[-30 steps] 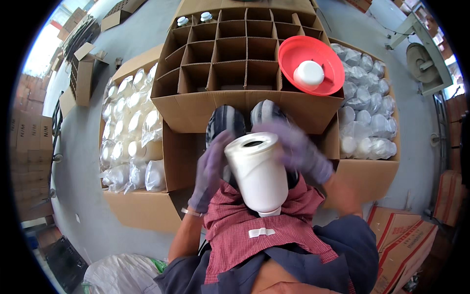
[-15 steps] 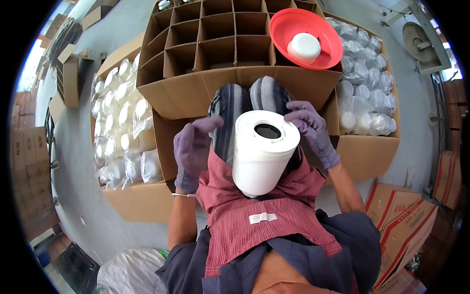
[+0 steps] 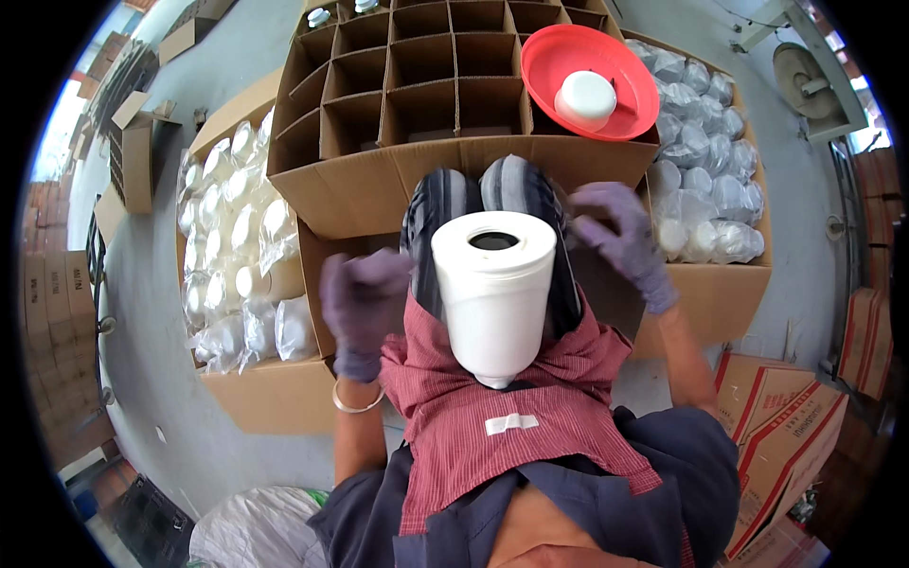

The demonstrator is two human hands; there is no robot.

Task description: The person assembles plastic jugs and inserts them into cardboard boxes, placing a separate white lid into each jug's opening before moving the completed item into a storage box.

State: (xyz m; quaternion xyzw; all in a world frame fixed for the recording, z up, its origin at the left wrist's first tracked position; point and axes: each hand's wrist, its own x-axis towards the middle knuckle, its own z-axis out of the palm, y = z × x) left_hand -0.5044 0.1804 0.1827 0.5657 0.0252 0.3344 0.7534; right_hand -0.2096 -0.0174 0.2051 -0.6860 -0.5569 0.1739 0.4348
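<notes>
A white plastic canister (image 3: 497, 317) with a rounded lower end stands in my lap, leaning slightly. Its flat top carries a round hole with a dark inside, and a small nub shows at its bottom. To its left, my left hand (image 3: 365, 308) in a purple glove hangs apart from it, blurred, its fingers stretched toward the canister with nothing seen in them. On the other side my right hand (image 3: 620, 237), gloved alike, is raised beside my knee, open, fingers pointing toward the canister without touching it.
Ahead of my knees stands a divided cardboard box (image 3: 417, 175), with a red basin (image 3: 630, 71) holding a white round cap (image 3: 586, 98) on its right corner. Boxes of plastic-wrapped white bottles (image 3: 241, 227) and wrapped white parts (image 3: 710, 189) flank me. Cartons (image 3: 767, 417) sit behind at right.
The canister has shifted a little left and stands turned differently. My right hand has drawn away from its rim to the right; my left hand has lowered slightly.
</notes>
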